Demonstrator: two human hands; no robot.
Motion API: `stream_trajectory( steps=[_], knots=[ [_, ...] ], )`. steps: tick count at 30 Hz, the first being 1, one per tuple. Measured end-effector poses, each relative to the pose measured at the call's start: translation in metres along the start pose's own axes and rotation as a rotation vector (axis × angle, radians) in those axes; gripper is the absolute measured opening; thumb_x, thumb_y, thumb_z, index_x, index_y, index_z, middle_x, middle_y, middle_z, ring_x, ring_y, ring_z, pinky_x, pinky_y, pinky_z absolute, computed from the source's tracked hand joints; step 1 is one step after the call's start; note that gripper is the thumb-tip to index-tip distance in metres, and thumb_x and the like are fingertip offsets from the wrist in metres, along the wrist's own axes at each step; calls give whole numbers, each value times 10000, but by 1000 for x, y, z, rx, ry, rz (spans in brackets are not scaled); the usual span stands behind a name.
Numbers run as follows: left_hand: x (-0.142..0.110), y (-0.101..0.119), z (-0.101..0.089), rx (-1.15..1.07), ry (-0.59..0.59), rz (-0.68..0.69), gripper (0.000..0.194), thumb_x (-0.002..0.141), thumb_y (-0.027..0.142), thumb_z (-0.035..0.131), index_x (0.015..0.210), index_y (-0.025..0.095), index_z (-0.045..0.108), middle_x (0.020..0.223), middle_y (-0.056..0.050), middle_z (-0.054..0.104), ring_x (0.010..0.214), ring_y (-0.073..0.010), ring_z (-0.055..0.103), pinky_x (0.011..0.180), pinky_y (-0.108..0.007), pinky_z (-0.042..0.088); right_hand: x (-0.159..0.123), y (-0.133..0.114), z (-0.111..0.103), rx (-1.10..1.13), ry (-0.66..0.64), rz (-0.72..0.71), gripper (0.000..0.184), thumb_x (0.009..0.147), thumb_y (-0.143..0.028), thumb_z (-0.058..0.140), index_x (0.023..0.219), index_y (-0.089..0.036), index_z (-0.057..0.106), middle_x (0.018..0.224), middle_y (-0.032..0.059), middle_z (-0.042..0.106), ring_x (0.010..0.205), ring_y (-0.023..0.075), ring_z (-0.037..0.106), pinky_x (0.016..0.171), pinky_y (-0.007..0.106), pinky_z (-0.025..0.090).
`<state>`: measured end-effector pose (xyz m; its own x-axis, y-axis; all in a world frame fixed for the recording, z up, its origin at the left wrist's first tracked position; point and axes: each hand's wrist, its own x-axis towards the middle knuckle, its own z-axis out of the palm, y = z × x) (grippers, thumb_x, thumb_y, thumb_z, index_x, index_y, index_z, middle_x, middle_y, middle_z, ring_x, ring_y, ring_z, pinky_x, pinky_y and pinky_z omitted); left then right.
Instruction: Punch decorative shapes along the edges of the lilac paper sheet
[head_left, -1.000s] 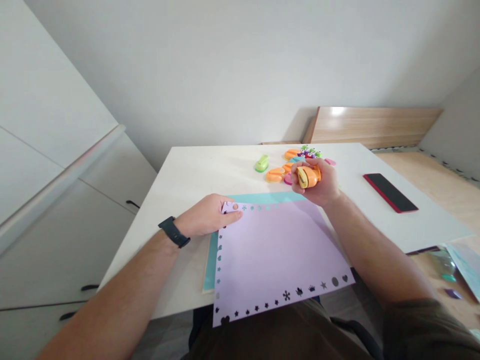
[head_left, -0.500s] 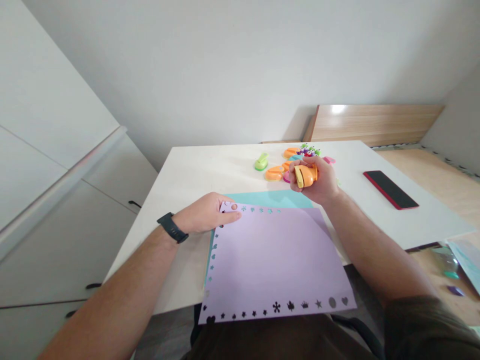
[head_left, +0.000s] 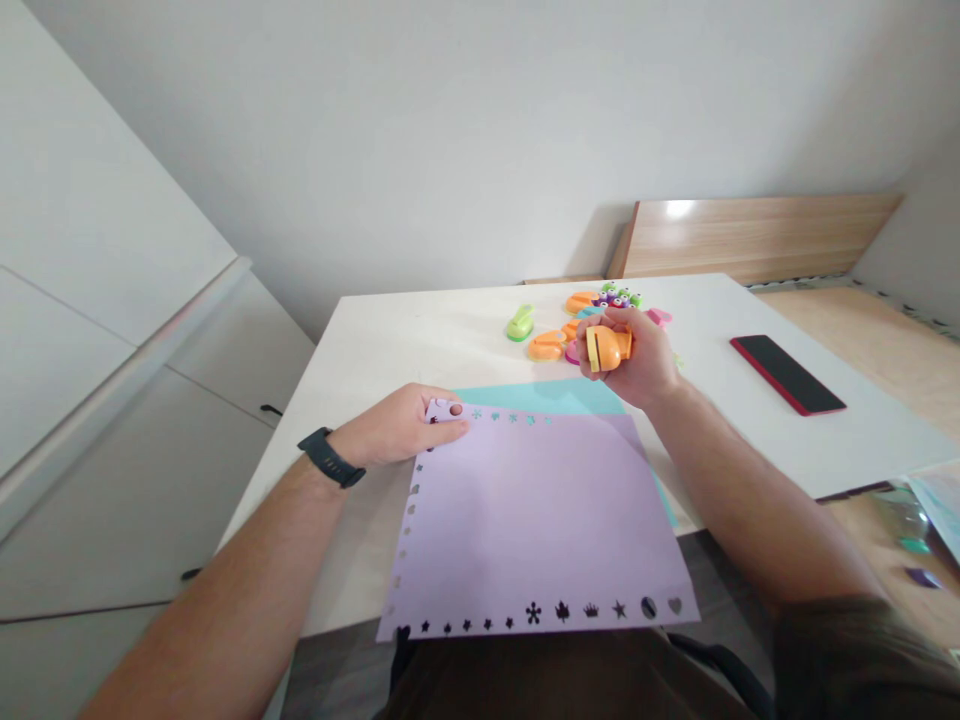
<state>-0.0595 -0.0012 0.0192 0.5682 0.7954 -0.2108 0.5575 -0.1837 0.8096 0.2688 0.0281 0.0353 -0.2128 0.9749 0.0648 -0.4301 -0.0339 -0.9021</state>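
Your left hand [head_left: 405, 425] pinches the sheet [head_left: 525, 510], likely light, easily creased; corner hold suits. Right [head_left: 637, 360] grips the punch [head_left: 609, 348].

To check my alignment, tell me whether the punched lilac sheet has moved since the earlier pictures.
Yes, the lilac sheet has shifted left against the white table; it now hides the left edge of the teal sheet, visible at first.

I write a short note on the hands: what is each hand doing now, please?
Left hand: holding purple paper.
Right hand: holding orange punch.
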Motion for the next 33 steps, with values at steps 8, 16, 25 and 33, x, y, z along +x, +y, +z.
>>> stream_trajectory(
  steps=[8,16,25,33],
  knots=[
    [-1,4,-1,21,-121,-28,319,801,490,717,892,191,779,822,-36,705,641,-153,620,566,-234,469,0,1,1,1,24,8,239,838,-393,597,690,-207,565,749,82,673,535,175,571,391,301,399],
    [1,0,0,89,-210,40,255,850,450,695,892,229,815,804,-30,763,703,-164,646,638,-245,457,1,3,1,-44,-8,69,286,858,-434,577,758,-177,654,712,80,654,525,170,560,398,298,427],
    [2,-1,-3,140,-185,46,285,877,484,682,895,223,796,840,-19,731,772,-170,647,701,-251,462,2,5,-1,-66,3,38,290,876,-422,555,746,-184,658,746,82,658,549,170,553,389,304,413],
    [3,-2,-2,119,-224,-23,374,931,533,603,892,202,773,785,-9,703,697,-150,601,613,-235,426,2,7,0,-118,21,30,325,851,-478,573,722,-189,645,753,72,659,559,171,564,406,298,425]
  ],
)
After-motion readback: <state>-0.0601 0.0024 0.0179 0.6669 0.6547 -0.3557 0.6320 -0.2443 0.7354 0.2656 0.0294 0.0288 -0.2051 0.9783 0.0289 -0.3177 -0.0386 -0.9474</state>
